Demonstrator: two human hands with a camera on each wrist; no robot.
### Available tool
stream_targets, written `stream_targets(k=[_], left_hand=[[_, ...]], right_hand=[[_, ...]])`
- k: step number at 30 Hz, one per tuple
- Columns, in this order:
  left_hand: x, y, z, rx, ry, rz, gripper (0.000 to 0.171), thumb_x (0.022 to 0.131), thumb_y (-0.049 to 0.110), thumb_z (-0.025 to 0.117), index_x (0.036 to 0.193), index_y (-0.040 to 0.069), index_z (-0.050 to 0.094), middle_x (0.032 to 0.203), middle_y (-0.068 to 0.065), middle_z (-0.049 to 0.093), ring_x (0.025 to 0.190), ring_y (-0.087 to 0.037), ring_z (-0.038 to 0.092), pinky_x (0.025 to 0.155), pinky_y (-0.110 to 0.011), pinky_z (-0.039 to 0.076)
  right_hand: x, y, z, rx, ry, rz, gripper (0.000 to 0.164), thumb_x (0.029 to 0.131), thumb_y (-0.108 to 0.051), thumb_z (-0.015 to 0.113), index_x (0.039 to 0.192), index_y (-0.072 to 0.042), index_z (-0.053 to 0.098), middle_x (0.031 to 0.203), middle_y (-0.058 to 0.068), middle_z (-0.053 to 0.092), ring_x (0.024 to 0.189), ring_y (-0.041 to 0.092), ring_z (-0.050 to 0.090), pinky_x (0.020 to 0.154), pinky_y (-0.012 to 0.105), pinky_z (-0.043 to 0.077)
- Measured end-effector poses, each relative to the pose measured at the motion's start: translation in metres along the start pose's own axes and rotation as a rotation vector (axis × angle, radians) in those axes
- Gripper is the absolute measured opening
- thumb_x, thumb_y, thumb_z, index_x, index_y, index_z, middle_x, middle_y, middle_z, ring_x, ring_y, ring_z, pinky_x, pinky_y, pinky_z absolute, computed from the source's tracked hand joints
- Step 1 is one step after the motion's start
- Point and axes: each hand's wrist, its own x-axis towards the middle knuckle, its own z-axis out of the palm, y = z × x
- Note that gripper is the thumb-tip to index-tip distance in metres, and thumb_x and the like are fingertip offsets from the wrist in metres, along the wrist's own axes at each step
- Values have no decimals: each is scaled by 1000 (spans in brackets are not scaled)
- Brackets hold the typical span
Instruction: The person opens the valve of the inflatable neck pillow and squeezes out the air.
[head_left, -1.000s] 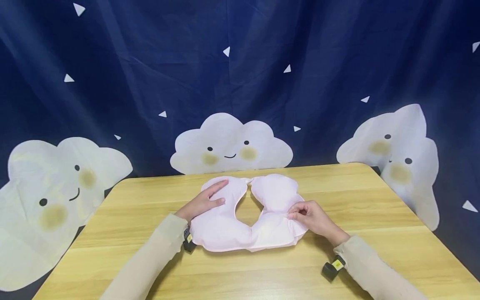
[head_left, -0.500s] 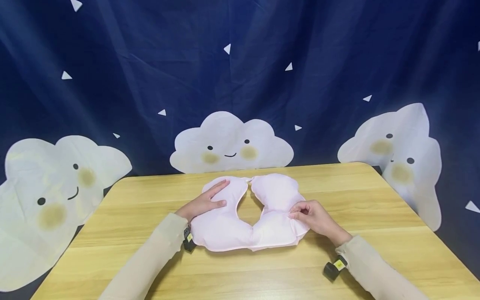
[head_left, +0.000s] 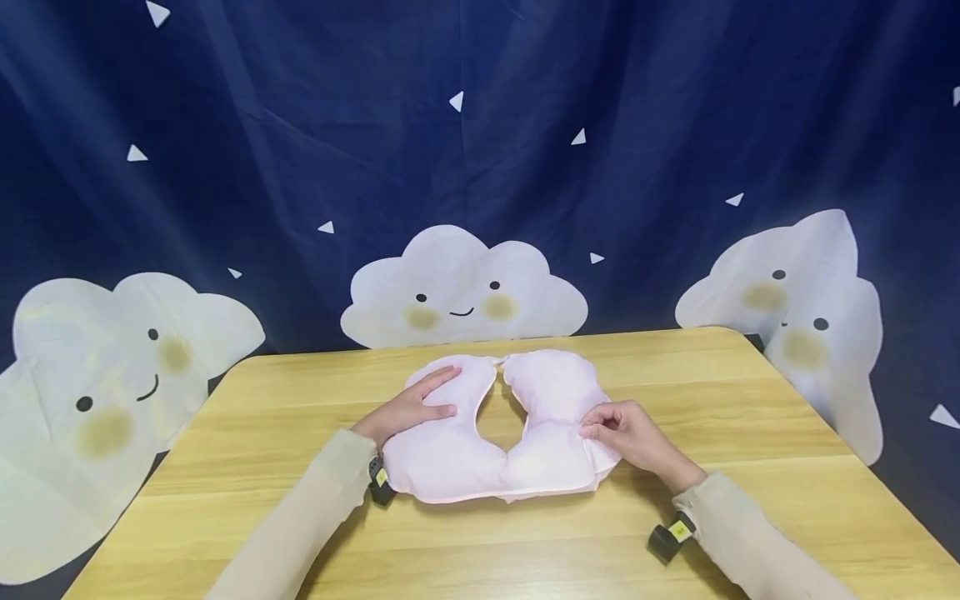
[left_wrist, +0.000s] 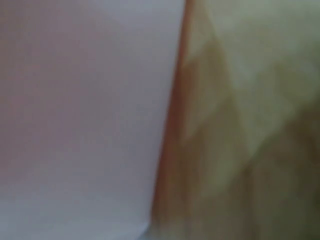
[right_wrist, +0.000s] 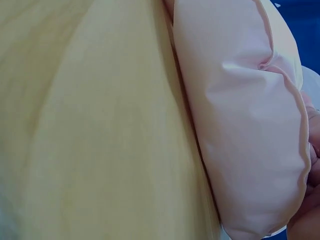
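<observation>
A pale pink, puffed-up U-shaped neck pillow (head_left: 457,467) lies on the wooden table, its two ends meeting at the far side around a middle hole. My left hand (head_left: 407,410) rests on the pillow's left arm with fingers spread. With thumb and fingers, my right hand (head_left: 628,433) pinches the pillow's right side, where the fabric creases; what lies inside the pinch is hidden. In the right wrist view the pillow's seamed side (right_wrist: 255,145) bulges, with part of the right hand (right_wrist: 311,175) at its edge. The left wrist view shows a blurred pillow surface (left_wrist: 80,110).
The light wooden table (head_left: 750,433) reaches back to a dark blue curtain (head_left: 390,125) printed with white clouds and triangles. Black wrist cameras sit on both wrists, the left one (head_left: 380,483) close to the pillow and the right one (head_left: 666,540) over the table.
</observation>
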Motion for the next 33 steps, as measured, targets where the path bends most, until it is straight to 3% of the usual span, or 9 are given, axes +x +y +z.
stream_targets(k=[9, 33], left_hand=[[-3, 2, 3, 3, 43, -34, 71, 84, 35, 70, 146, 31, 35, 156, 8, 20, 145, -19, 6, 115, -51, 3], [0, 2, 7, 36, 86, -30, 69, 80, 35, 74, 141, 28, 44, 154, 7, 25, 144, -19, 10, 115, -50, 5]], right_hand=[[0, -1, 1, -19, -6, 32, 6, 83, 0, 68, 81, 5, 70, 77, 11, 67, 66, 0, 53, 55, 17, 46], [1, 4, 1, -26, 4, 17, 8, 79, 9, 67, 81, 3, 70, 75, 9, 67, 64, -1, 52, 53, 17, 45]])
